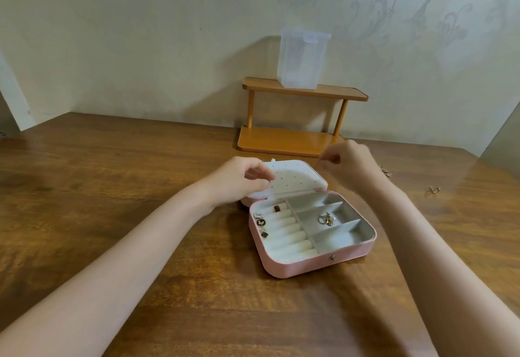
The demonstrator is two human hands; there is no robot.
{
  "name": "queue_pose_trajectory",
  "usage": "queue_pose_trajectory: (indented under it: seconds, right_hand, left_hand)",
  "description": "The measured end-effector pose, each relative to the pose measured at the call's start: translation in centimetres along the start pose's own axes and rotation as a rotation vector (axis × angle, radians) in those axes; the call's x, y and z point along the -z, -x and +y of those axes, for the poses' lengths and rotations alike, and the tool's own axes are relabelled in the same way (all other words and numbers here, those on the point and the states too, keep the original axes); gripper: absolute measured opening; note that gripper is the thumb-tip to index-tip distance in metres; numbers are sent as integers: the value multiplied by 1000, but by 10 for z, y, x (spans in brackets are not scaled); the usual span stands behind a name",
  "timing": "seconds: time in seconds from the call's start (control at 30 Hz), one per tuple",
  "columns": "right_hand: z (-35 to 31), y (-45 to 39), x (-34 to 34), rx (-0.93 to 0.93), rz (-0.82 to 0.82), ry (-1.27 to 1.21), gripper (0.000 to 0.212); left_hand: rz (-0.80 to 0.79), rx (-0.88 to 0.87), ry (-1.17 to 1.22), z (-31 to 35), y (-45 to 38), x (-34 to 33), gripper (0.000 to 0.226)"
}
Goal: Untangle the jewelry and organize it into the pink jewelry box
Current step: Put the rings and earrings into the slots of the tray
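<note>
The pink jewelry box (315,265) lies open on the wooden table, its white perforated lid (295,178) tilted back. Small rings and charms (260,220) sit at the left end of the ring rolls. A gold and silver piece (326,219) lies in the middle grey compartment. My left hand (239,179) hovers at the lid's left edge with thumb and fingers curled together. My right hand (347,158) is raised behind the lid's right corner, fingertips pinched and blurred. Whether either hand holds something is not visible.
Two loose jewelry pieces lie on the table to the right, one (387,172) by my right wrist and one (433,190) farther out. A small two-tier wooden shelf (304,92) stands at the wall behind the box, with a clear plastic container (302,60) on top.
</note>
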State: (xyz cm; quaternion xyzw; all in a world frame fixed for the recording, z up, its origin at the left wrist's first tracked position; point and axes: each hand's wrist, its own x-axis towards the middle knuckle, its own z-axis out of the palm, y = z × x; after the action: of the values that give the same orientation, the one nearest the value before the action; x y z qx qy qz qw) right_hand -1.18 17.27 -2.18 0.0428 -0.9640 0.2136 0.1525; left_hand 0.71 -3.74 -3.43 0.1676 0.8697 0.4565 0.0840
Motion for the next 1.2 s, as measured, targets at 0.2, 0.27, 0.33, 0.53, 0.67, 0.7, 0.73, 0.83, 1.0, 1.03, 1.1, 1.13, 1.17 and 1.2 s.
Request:
queue_pose_trajectory:
  seconds: [0.2, 0.27, 0.33, 0.53, 0.67, 0.7, 0.73, 0.83, 1.0, 1.03, 1.1, 1.13, 1.17, 1.2]
  right_hand:
    - [60, -34, -19, -149, -256, 312, 50]
    - [64, -34, -24, -120, -291, 338, 44]
    - [67, -32, -25, -122, -203, 318, 36]
    - [62, -15, -1, -94, -299, 252, 17]
    - [55, -3, 17, -123, -366, 236, 13]
    - [52, -1, 20, -128, -358, 235, 13]
    - [50, 0, 23, -131, -352, 237, 13]
    - [45, 3, 29, -152, -310, 221, 12]
    - [31, 5, 42, -140, -134, 31, 8]
    - [24, 7, 43, -141, -136, -82, 7]
    - [6, 14, 42, -143, -223, -387, 6]
    - [-4, 19, 39, -146, -289, -537, 7]
    - [-13, 22, 35, -155, -348, -671, 7]
    - [-20, 25, 29, -166, -395, -787, 8]
  left_hand:
    - [-143, 29, -280, 8, -9, -6, 15]
    - [-156, 17, -312, 8, -8, -8, 16]
    - [-124, -6, -316, 5, -6, -10, 19]
    - [-7, 0, -271, -5, -7, -18, 25]
    - [-5, 12, -277, -2, -6, -21, 22]
    - [-7, 17, -275, -1, -5, -20, 22]
    - [-7, 20, -269, 0, -4, -21, 21]
    - [21, 22, -236, 0, 0, -23, 20]
    - [71, -30, -223, -6, 3, -24, 19]
    - [102, -41, -205, -6, 3, -24, 18]
    - [194, -71, -148, -5, 4, -23, 15]
    - [222, -88, -90, -3, 6, -23, 13]
    - [229, -102, -1, 0, 8, -22, 11]
    - [220, -106, 108, 3, 10, -22, 10]
